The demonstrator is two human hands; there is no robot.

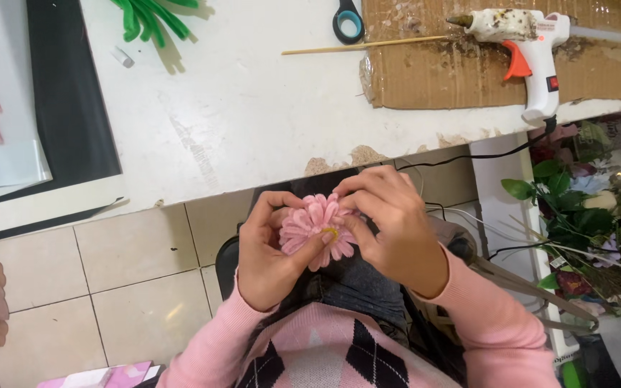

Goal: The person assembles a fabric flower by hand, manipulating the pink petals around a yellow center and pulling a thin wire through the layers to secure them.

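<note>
Pink sweater at bottom centre. Left hand and right hand both closed around pink flower, mid-frame, below white table edge. Glue gun upper right.

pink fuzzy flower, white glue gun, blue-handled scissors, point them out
pink fuzzy flower [315, 228], head view, on its petals
white glue gun [533, 43], head view, on its body
blue-handled scissors [348, 23], head view, on a handle loop

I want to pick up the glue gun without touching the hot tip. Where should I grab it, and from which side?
Probably by the white handle of the glue gun, coming from the table's near edge. The handle points that way, while the nozzle points left over the cardboard. Mind the cord.
</note>
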